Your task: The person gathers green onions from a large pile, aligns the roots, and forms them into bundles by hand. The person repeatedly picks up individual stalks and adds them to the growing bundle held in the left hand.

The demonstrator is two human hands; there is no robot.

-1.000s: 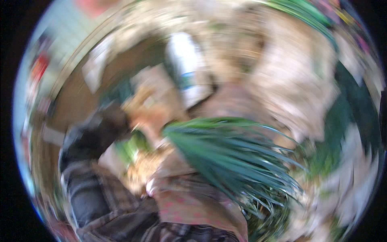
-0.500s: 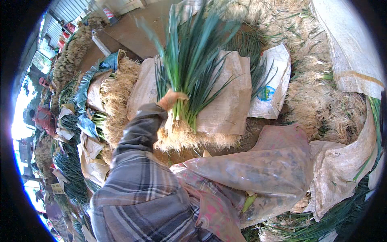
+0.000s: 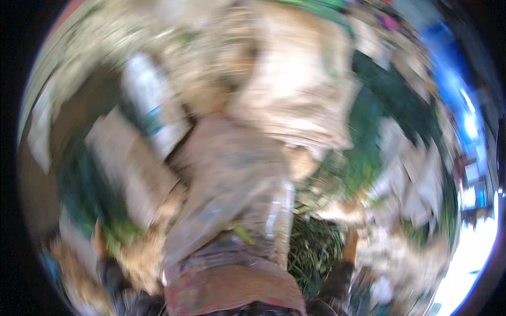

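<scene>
The whole picture is smeared by motion. At the lower left, my left hand is beside a bunch of green onions, whose pale stems and tan roots lie near the fingers. Whether it grips the bunch does not show. My right hand is low on the right, at a pile of trimmed green leaves and close to pale, rooty onions. Its fingers are too blurred to read. Between my arms hangs a clear plastic apron over pink-patterned cloth.
A tan woven sack and a white sack with a blue-green mark lie on the left. Ahead, a big pale sack covers onions. Dark green leaves and crumpled sacks are on the right.
The view has swung to the right, so the sacks now appear farther left. My left hand, which gripped an upright green onion bunch, is now low left. My right hand has come into view.
</scene>
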